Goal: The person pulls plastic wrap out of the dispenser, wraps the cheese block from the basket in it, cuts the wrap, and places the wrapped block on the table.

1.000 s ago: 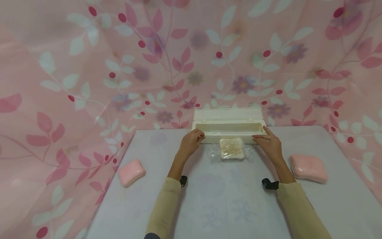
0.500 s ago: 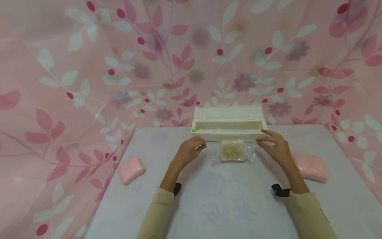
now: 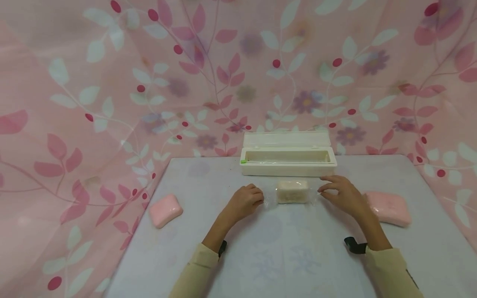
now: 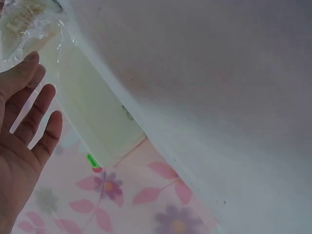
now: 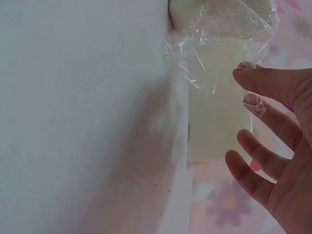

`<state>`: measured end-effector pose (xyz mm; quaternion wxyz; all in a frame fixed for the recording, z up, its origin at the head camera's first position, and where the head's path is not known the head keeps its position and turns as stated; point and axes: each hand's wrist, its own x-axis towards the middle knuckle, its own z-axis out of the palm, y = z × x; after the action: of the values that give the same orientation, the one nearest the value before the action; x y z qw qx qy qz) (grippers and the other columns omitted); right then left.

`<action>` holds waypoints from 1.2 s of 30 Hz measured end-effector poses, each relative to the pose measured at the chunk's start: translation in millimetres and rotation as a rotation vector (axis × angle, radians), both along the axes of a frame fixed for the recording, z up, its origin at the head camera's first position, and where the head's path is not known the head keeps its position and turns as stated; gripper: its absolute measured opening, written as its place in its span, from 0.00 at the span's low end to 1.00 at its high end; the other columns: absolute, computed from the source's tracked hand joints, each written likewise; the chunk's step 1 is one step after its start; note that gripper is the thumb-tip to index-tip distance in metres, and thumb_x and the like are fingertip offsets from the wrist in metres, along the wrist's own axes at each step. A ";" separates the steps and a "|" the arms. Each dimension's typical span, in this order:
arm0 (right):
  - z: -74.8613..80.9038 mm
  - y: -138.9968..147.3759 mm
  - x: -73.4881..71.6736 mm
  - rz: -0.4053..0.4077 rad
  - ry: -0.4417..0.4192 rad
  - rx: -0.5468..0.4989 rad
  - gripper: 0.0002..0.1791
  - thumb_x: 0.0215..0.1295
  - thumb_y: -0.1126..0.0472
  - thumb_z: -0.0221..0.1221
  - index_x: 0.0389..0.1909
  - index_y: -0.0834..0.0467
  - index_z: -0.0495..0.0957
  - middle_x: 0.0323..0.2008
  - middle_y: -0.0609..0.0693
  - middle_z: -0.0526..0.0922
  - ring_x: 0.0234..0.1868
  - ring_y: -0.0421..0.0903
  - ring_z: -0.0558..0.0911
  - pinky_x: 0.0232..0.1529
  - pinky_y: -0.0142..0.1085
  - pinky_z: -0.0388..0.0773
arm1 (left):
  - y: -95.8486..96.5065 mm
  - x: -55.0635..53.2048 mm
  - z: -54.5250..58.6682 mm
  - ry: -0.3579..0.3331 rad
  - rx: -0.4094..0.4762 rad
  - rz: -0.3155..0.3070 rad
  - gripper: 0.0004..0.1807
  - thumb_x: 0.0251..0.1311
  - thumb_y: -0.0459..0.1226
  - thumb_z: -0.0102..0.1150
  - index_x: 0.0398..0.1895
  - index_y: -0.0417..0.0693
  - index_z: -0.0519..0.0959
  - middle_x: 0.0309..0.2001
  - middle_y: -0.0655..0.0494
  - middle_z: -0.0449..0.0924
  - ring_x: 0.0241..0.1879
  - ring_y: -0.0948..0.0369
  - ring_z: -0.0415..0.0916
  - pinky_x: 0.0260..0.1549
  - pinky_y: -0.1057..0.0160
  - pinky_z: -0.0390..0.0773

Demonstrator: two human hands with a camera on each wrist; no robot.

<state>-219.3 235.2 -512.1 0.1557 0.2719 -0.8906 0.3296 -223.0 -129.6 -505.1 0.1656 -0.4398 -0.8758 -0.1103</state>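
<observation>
A white block with a tan face [image 3: 292, 194], loosely wrapped in cling film, sits on the table between the hands. The left hand [image 3: 246, 203] is at the film's left end; in the left wrist view its thumb and index tips pinch the film [image 4: 61, 24], other fingers spread. At the film's right end is the right hand [image 3: 343, 194]; in the right wrist view its thumb and index finger stand apart, with shiny film [image 5: 195, 53] over their tips. Behind the block stands a long white dispenser box [image 3: 288, 169], lid [image 3: 287, 139] raised, green piece at its left corner.
A pink block [image 3: 165, 210] lies at the table's left. Another pink block [image 3: 389, 208] in film lies at the right, close beside the right wrist. A floral cloth [image 3: 238, 62] hangs behind the table [image 3: 283, 265].
Both hands have come away from the box's front edge toward the person. The wrapped block has moved slightly nearer and turned, so its tan face points forward. The left fingers have closed together more.
</observation>
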 end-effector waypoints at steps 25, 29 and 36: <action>-17.1 -22.6 2.3 0.026 -0.332 -0.104 0.12 0.66 0.59 0.65 0.44 0.57 0.74 0.43 0.55 0.81 0.48 0.62 0.82 0.45 0.54 0.79 | 29.5 -10.9 -7.1 -0.546 0.002 0.173 0.31 0.58 0.41 0.71 0.60 0.55 0.64 0.58 0.56 0.67 0.45 0.62 0.72 0.45 0.64 0.75; -20.5 -24.2 -0.1 0.058 -0.315 -0.102 0.10 0.65 0.67 0.64 0.42 0.58 0.73 0.42 0.57 0.81 0.45 0.61 0.83 0.42 0.51 0.81 | 33.6 -14.8 -5.8 -0.537 -0.007 0.174 0.26 0.62 0.35 0.66 0.59 0.56 0.66 0.54 0.55 0.72 0.49 0.61 0.73 0.48 0.63 0.75; -25.7 -30.7 -1.5 0.027 -0.352 -0.091 0.11 0.64 0.71 0.62 0.40 0.56 0.73 0.42 0.56 0.82 0.44 0.58 0.83 0.41 0.51 0.81 | 41.8 -23.8 -7.7 -0.546 0.066 0.130 0.17 0.62 0.21 0.54 0.48 0.49 0.72 0.40 0.58 0.74 0.41 0.62 0.70 0.43 0.66 0.72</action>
<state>-220.8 204.5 -537.8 0.0051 0.2146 -0.8846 0.4139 -246.8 -87.9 -512.8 -0.0555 -0.3310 -0.9104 -0.2421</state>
